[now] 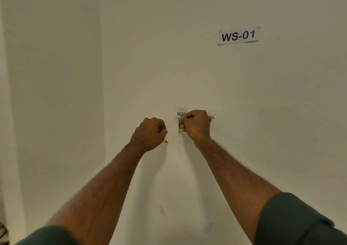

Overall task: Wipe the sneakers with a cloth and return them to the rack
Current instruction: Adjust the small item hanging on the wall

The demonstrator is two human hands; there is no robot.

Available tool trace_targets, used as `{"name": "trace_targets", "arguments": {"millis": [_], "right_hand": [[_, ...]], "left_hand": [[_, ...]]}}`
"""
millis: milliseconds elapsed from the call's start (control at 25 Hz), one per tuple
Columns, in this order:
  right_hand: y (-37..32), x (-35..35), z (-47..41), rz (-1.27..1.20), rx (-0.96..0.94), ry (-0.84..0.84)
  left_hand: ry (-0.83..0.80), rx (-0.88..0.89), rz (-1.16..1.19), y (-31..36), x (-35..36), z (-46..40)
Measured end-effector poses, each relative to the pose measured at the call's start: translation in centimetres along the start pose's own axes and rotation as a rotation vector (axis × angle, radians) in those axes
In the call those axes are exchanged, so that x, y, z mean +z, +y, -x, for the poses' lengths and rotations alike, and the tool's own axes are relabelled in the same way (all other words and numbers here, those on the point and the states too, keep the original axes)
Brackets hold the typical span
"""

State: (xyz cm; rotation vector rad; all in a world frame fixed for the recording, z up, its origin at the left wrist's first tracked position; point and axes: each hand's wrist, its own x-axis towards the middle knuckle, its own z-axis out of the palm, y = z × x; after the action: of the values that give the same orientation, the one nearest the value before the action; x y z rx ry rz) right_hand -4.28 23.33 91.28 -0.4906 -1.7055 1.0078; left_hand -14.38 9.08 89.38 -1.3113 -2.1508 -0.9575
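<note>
While both arms reach to the wall, right grip point(195, 125) pinches vertical metal hook point(180, 121); left grip point(152, 133) clenched, just left of hook.

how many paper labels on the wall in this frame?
1. The WS-01 label is stuck on the wall, upper right, above the hands; more may lie outside the view.
</note>
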Motion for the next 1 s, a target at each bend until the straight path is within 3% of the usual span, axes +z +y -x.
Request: {"name": "trace_targets", "arguments": {"millis": [560,800,1000], "right_hand": [[1.4,0.3,2.0,0.261,-0.003,0.046],[6.3,-4.1,10.5,0.453,-0.156,-0.121],[14.0,-10.3,20.2,0.677,-0.027,-0.264]], "left_hand": [[-0.030,-0.003,0.006,0.7,-1.6,3.2],[-0.083,-0.042,0.159,1.3,2.1,7.6],[-0.285,-0.074,0.268,3.2,10.2,15.8]]}}
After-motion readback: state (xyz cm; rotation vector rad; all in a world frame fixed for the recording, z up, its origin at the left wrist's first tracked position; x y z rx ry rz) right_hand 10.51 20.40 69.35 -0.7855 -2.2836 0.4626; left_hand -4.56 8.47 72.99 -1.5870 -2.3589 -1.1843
